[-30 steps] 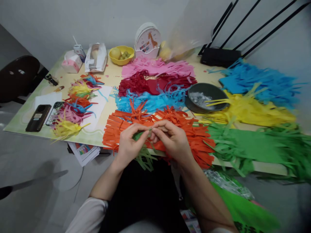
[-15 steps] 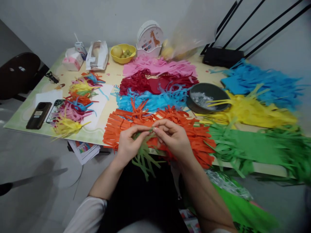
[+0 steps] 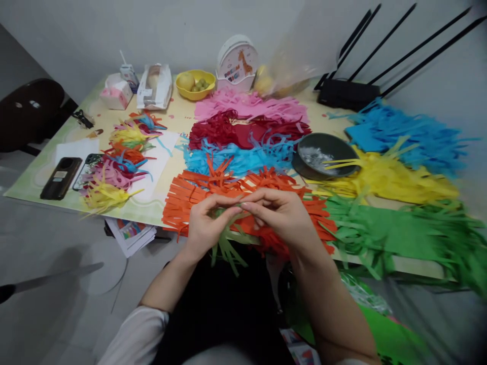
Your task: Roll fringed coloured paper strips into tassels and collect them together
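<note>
Both hands meet above the near edge of the table. My left hand (image 3: 205, 223) is closed around the upper part of a green paper tassel (image 3: 229, 248), whose cut strips hang down over my lap. Thumb and fingers of my right hand (image 3: 279, 213) pinch the tassel's top end against the left fingertips; the exact pinch point is partly hidden. Just beyond and under the hands lies orange fringed paper (image 3: 182, 195). On the left, a row of finished-looking multicoloured tassels (image 3: 122, 162) rests on white paper (image 3: 162, 152).
Blue (image 3: 236, 159), dark red (image 3: 247, 133) and pink fringed paper (image 3: 251, 106) lie behind. A dark bowl (image 3: 331, 144) with clear bits stands right of them, near yellow (image 3: 403, 177) and green fringed paper (image 3: 399, 230). Two phones (image 3: 61, 177) lie left; a black router (image 3: 348, 94) stands at the back.
Both hands stay together on the green tassel; my right hand has shifted slightly right and its fingers now lie flatter over the top end. The hanging strips sit a little higher.
</note>
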The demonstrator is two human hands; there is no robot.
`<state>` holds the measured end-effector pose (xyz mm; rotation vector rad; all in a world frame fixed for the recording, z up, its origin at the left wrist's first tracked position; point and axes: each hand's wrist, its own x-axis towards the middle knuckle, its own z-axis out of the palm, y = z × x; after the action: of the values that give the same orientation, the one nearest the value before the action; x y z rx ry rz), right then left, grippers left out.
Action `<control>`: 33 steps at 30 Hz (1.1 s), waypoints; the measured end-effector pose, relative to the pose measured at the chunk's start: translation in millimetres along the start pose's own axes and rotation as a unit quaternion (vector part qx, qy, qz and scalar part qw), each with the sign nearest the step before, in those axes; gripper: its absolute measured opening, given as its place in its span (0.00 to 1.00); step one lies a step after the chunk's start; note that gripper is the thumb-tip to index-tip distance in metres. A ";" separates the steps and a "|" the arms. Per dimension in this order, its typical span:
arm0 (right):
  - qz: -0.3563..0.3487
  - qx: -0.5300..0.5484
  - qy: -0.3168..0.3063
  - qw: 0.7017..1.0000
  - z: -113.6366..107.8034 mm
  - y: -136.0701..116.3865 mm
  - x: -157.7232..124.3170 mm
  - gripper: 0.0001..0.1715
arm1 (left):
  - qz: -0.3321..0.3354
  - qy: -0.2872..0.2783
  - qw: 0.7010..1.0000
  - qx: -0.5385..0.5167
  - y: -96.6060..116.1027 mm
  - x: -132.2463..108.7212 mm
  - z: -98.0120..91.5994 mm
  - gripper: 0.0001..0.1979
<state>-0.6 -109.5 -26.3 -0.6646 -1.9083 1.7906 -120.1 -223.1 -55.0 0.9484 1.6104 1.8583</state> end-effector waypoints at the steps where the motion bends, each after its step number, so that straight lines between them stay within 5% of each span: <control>1: -0.006 0.008 0.008 1.000 -0.1 -0.7 0.3 0.14 | 0.001 0.011 1.000 -0.006 -0.1 0.2 -0.2 0.05; 12: -0.109 -0.055 0.175 0.977 25.0 -11.0 -9.7 0.04 | -0.090 0.020 0.987 -0.133 -1.3 -6.7 -7.8 0.17; 15: -0.105 -0.055 0.099 0.988 37.3 -4.4 -15.9 0.03 | -0.109 0.044 0.990 -0.082 1.6 -17.8 -61.2 0.16; 17: -0.093 -0.031 0.045 0.994 42.0 4.8 -18.7 0.08 | -0.063 0.173 0.982 0.040 14.0 -30.2 -121.7 0.14; 19: -0.080 -0.010 0.029 0.996 46.3 15.4 -19.5 0.10 | 0.030 0.345 0.911 0.225 31.7 -43.7 -184.9 0.12; 21: -0.073 -0.008 0.018 0.997 51.7 24.6 -18.6 0.08 | 0.095 0.406 0.804 0.424 42.4 -50.1 -232.3 0.10; 23: -0.075 -0.021 0.001 0.997 57.1 31.5 -17.4 0.09 | 0.108 0.338 0.765 0.537 35.6 -45.8 -253.9 0.09; 27: -0.082 -0.063 -0.007 0.995 57.9 40.3 -21.2 0.12 | 0.050 0.124 0.786 0.603 -19.6 -18.9 -244.6 0.08; 30: -0.067 -0.077 0.012 0.995 50.7 46.4 -29.1 0.13 | 0.045 0.077 0.790 0.607 -54.5 2.9 -243.6 0.09; 33: -0.048 -0.081 0.022 0.995 46.5 51.8 -35.3 0.15 | 0.046 0.042 0.788 0.613 -65.0 23.5 -261.5 0.12</control>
<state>1.2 -165.4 -80.8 -0.6508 -2.0349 1.5629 -341.4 -359.6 -129.6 1.4056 2.8951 0.6643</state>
